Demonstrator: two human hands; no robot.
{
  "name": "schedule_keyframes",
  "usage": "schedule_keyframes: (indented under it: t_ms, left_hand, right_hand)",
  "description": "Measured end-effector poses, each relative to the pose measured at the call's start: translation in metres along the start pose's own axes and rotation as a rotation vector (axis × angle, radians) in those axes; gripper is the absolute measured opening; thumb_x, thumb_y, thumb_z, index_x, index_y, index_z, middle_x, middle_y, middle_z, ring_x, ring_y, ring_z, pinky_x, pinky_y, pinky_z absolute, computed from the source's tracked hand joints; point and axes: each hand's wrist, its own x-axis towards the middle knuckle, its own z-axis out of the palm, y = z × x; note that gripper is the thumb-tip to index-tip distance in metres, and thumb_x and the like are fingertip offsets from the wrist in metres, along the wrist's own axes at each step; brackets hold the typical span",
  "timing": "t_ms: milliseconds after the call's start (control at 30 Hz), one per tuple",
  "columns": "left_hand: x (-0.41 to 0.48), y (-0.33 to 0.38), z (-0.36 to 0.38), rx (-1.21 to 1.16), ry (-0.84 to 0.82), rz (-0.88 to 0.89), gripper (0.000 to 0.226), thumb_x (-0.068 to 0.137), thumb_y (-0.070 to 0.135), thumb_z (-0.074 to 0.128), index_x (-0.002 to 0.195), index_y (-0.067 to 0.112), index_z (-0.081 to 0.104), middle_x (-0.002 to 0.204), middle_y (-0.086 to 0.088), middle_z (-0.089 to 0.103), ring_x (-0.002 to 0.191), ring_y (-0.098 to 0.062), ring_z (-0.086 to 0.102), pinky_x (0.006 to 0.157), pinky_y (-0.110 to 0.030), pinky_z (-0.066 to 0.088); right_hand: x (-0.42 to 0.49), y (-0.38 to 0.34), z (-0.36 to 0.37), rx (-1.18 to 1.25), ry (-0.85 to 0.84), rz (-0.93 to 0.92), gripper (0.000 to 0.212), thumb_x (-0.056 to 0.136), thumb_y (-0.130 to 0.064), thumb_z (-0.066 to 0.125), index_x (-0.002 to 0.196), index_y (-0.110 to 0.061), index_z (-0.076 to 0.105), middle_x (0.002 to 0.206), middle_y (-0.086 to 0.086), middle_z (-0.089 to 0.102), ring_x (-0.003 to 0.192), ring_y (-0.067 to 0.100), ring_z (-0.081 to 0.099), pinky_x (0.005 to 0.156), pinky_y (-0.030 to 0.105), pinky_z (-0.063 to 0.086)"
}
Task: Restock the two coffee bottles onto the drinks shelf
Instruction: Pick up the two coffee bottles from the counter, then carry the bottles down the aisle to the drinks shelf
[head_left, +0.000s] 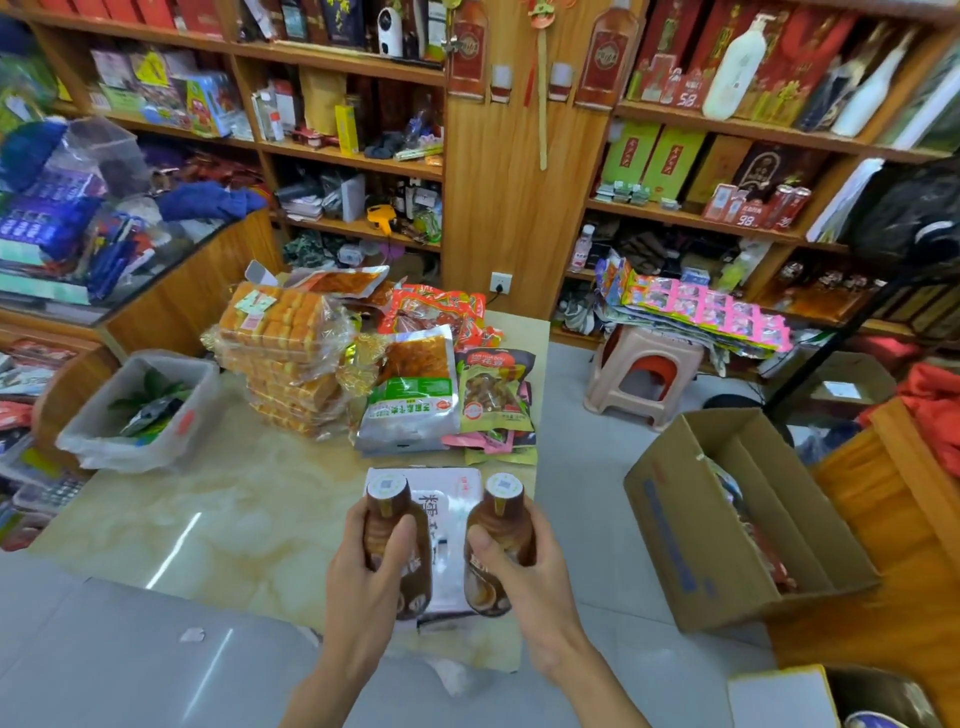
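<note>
Coffee bottles (397, 540) upright in both hands (371, 577)

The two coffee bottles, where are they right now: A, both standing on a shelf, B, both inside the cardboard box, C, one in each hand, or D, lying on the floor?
C: the left hand grips one coffee bottle and the right hand grips the other coffee bottle, both upright.

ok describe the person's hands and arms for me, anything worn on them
Both are bare. The left hand and right hand wear no gloves, and I see no rings, watch or bracelet. The forearms are uncovered down to the bottom edge of the picture, with no sleeve showing.
</note>
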Motion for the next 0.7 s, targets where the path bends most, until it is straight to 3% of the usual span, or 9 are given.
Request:
schedule_keyframes:
  t_ms: [67,133,200,300,400,467,567,633,700]
  left_hand:
    - [-0.011,0.024,0.01,-0.064,-0.034,0.004,0.03,0.082,0.06,0.064,0.109,0.047,0.065,0.083,0.014,0.077,0.066,-0.007,0.068,0.059,-0.021,0.056]
    - [-0.021,0.051,0.023,-0.095,-0.11,0.03,0.033,0.08,0.06,0.065,0.109,0.044,0.067,0.085,0.013,0.076,0.072,-0.011,0.069,0.073,-0.032,0.056]
    - [-0.03,0.079,0.044,-0.108,-0.194,0.063,0.031,0.079,0.059,0.067,0.107,0.048,0.068,0.09,0.014,0.078,0.078,-0.01,0.071,0.077,-0.037,0.052]
    - [-0.047,0.13,0.088,-0.127,-0.315,0.12,0.03,0.082,0.048,0.072,0.103,0.068,0.066,0.094,0.032,0.077,0.082,0.009,0.071,0.072,-0.023,0.053]
    - [-0.074,0.191,0.142,-0.167,-0.479,0.217,0.032,0.083,0.045,0.071,0.096,0.074,0.064,0.089,0.038,0.074,0.079,0.014,0.069,0.068,-0.009,0.053]
    - [-0.099,0.235,0.183,-0.196,-0.592,0.251,0.02,0.08,0.058,0.067,0.099,0.064,0.066,0.092,0.03,0.076,0.079,0.005,0.071,0.073,-0.024,0.058]
    - [-0.138,0.285,0.241,-0.255,-0.737,0.321,0.029,0.081,0.062,0.064,0.106,0.049,0.067,0.094,0.02,0.077,0.084,-0.008,0.071,0.075,-0.041,0.056]
    - [-0.169,0.316,0.278,-0.292,-0.822,0.363,0.04,0.083,0.06,0.065,0.116,0.038,0.068,0.099,0.012,0.078,0.091,-0.015,0.072,0.082,-0.051,0.057]
    - [-0.206,0.345,0.315,-0.314,-0.9,0.402,0.038,0.084,0.062,0.064,0.119,0.049,0.066,0.103,0.02,0.077,0.095,-0.006,0.071,0.088,-0.048,0.057]
  right_hand:
    - [-0.013,-0.021,-0.015,0.05,0.056,0.006,0.051,0.066,-0.053,0.092,0.113,-0.04,0.075,0.105,-0.008,0.084,0.1,0.01,0.077,0.08,0.019,0.058]
    - [-0.028,-0.043,-0.035,0.096,0.117,-0.004,0.044,0.064,-0.053,0.092,0.105,-0.046,0.077,0.102,-0.008,0.084,0.096,0.011,0.079,0.074,0.018,0.059]
    - [-0.044,-0.07,-0.061,0.129,0.174,-0.029,0.04,0.063,-0.053,0.094,0.099,-0.052,0.077,0.099,-0.011,0.084,0.093,0.008,0.079,0.07,0.017,0.06]
    - [-0.075,-0.114,-0.11,0.172,0.28,-0.115,0.041,0.062,-0.055,0.098,0.096,-0.06,0.076,0.097,-0.018,0.084,0.091,0.004,0.079,0.067,0.015,0.06]
    - [-0.114,-0.156,-0.171,0.169,0.409,-0.217,0.046,0.06,-0.057,0.095,0.102,-0.057,0.075,0.103,-0.015,0.084,0.1,0.012,0.078,0.081,0.025,0.062]
    - [-0.146,-0.183,-0.219,0.148,0.482,-0.273,0.045,0.067,-0.052,0.094,0.108,-0.047,0.076,0.107,-0.007,0.084,0.104,0.018,0.078,0.082,0.028,0.062]
    - [-0.196,-0.223,-0.287,0.103,0.593,-0.353,0.048,0.069,-0.051,0.096,0.11,-0.037,0.077,0.107,0.0,0.084,0.101,0.022,0.079,0.077,0.027,0.062]
    - [-0.23,-0.243,-0.331,0.083,0.679,-0.402,0.036,0.072,-0.044,0.093,0.105,-0.039,0.078,0.102,-0.003,0.084,0.099,0.022,0.079,0.079,0.029,0.063]
    - [-0.269,-0.259,-0.375,0.073,0.769,-0.438,0.032,0.073,-0.042,0.091,0.103,-0.041,0.079,0.101,-0.006,0.084,0.102,0.025,0.079,0.084,0.038,0.065]
